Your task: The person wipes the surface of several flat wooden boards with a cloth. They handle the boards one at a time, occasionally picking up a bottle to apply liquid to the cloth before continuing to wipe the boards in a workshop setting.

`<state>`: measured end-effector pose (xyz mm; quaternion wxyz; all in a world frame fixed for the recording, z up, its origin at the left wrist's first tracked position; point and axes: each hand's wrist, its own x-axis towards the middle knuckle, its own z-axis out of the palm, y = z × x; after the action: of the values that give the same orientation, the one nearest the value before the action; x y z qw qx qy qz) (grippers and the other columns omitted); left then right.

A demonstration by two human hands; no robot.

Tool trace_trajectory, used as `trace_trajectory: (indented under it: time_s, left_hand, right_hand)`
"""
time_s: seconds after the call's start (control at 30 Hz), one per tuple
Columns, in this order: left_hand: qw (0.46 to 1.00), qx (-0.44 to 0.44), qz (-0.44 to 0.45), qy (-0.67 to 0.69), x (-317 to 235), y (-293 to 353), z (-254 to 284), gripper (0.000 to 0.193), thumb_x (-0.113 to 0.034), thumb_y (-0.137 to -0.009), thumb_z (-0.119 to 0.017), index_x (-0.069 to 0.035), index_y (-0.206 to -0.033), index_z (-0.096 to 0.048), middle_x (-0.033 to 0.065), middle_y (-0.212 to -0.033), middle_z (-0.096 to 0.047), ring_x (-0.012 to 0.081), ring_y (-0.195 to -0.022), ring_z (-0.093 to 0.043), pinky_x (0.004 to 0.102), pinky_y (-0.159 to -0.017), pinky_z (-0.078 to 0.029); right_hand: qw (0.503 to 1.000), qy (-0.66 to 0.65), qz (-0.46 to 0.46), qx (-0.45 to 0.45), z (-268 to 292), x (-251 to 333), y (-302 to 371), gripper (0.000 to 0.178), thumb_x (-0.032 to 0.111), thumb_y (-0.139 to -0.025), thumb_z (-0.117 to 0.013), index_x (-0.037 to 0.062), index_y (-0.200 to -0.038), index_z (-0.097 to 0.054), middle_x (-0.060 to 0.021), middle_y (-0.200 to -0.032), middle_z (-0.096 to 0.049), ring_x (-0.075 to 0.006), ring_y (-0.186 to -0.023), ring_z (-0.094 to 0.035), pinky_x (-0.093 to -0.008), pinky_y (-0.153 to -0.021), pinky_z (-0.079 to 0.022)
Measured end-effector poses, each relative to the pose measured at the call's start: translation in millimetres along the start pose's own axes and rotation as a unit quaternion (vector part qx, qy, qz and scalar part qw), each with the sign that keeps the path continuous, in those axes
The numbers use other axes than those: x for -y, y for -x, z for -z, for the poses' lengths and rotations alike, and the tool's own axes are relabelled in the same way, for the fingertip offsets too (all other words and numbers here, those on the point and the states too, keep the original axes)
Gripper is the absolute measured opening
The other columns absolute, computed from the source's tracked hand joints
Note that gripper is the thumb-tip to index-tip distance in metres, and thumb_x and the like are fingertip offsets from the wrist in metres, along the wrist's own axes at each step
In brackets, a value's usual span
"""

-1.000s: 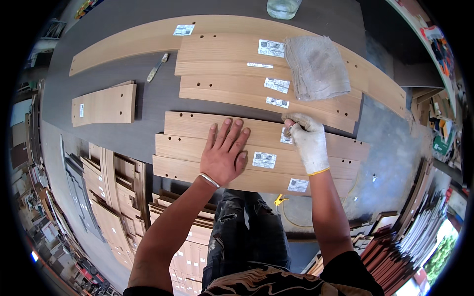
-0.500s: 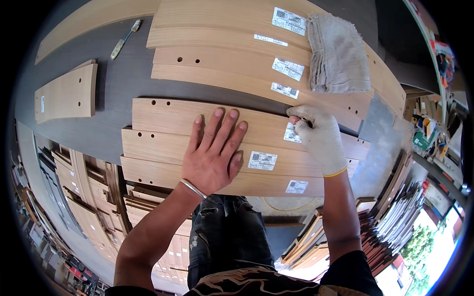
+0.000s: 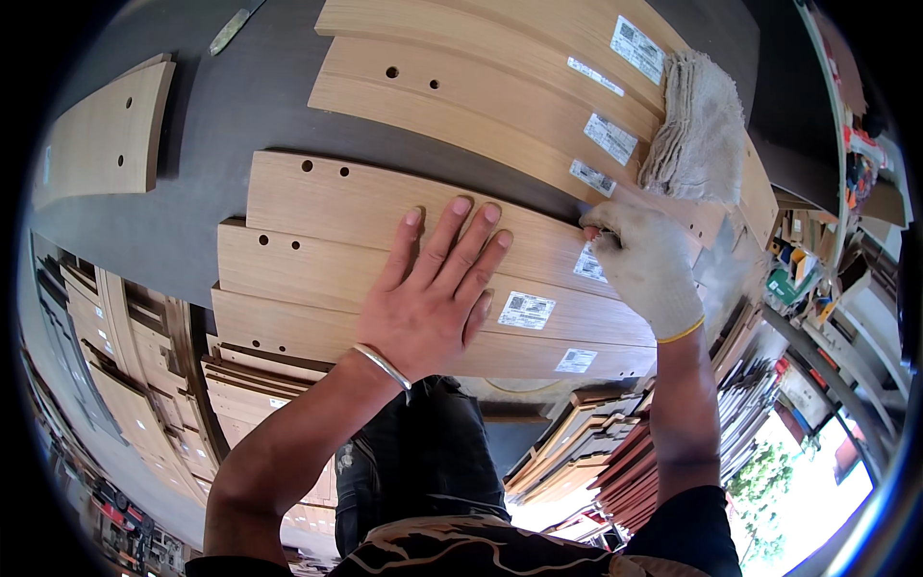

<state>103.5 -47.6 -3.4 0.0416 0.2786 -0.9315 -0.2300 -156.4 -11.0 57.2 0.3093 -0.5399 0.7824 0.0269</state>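
My bare left hand (image 3: 423,308) lies flat with fingers spread on the farthest wooden board (image 3: 327,197) of the near group. Its palm reaches back over the middle board (image 3: 308,262). Below that is the nearest board (image 3: 288,317). Each has dark holes near its left end. My right hand (image 3: 649,267), in a pale knitted glove, rests at the far edge of the farthest board, beside a white label (image 3: 589,263). Its fingers are curled together with bare fingertips showing. Whatever they may pinch is hidden.
Beyond a dark gap lie more labelled boards (image 3: 490,101), with a folded grey cloth (image 3: 700,130) on their right part. Short boards (image 3: 101,135) sit at the left on the dark tabletop (image 3: 216,115), near a slim handled tool (image 3: 229,34). Stacked planks (image 3: 577,452) stand below right.
The view has shifted and turned, so the boards appear tilted. My left hand stays flat on the boards. My right hand remains curled at the far board's edge.
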Motion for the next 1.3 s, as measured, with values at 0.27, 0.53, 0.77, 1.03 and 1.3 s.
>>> trace_trajectory:
  time_s: [0.27,0.53,0.77,1.03,1.3]
  left_hand:
    - [0.999,-0.005,0.008,0.031,2.4,1.9,-0.6,0.062,-0.029,-0.095,-0.063,-0.015,-0.154,-0.051,0.0067,-0.168,-0.038,0.0287,-0.156,-0.033,0.0564,-0.125,-0.027]
    - [0.999,-0.008,0.006,0.039,3.7,0.0,-0.7,0.063,-0.028,-0.094,-0.063,-0.015,-0.154,-0.051,0.0062,-0.168,-0.038,0.0280,-0.156,-0.033,0.0559,-0.126,-0.027]
    - [0.999,-0.005,0.011,0.042,1.0,-0.6,-0.7,0.062,-0.028,-0.095,-0.062,-0.016,-0.155,-0.051,0.0055,-0.168,-0.038,0.0277,-0.156,-0.034,0.0564,-0.126,-0.026]
    - [0.999,0.004,0.009,0.035,0.6,0.2,-1.6,0.063,-0.028,-0.096,-0.060,-0.015,-0.156,-0.049,0.0071,-0.168,-0.038,0.0308,-0.156,-0.034,0.0593,-0.126,-0.024]
    - [1.000,0.006,0.000,0.022,0.1,-0.4,-2.4,0.062,-0.029,-0.097,-0.058,-0.012,-0.156,-0.048,0.0123,-0.167,-0.037,0.0370,-0.155,-0.032,0.0640,-0.124,-0.023]
  right_hand:
    - [0.984,0.172,0.032,0.017,-1.4,17.1,-4.8,0.012,0.012,-0.086,-0.068,0.0077,-0.095,-0.074,-0.0140,-0.089,-0.073,-0.0345,-0.085,-0.071,-0.0442,-0.078,-0.055]
    - [0.980,0.195,0.028,-0.003,-5.1,25.0,-2.8,0.012,0.017,-0.089,-0.067,0.0060,-0.091,-0.071,-0.0122,-0.084,-0.074,-0.0309,-0.081,-0.073,-0.0415,-0.071,-0.057]
    - [0.960,-0.251,-0.125,-0.023,-17.3,-14.1,10.7,0.020,-0.001,-0.089,-0.062,-0.0066,-0.105,-0.074,-0.0121,-0.085,-0.074,-0.0137,-0.073,-0.066,-0.0296,-0.070,-0.053]
    - [0.945,-0.294,-0.146,-0.015,-20.7,-15.5,8.3,0.021,-0.001,-0.089,-0.060,-0.0078,-0.104,-0.075,-0.0093,-0.083,-0.073,-0.0108,-0.073,-0.065,-0.0267,-0.067,-0.051]
    - [0.934,-0.324,-0.154,0.003,-20.7,-4.5,2.4,0.022,-0.005,-0.090,-0.057,-0.0098,-0.104,-0.074,-0.0061,-0.079,-0.070,-0.0093,-0.065,-0.061,-0.0255,-0.057,-0.048]
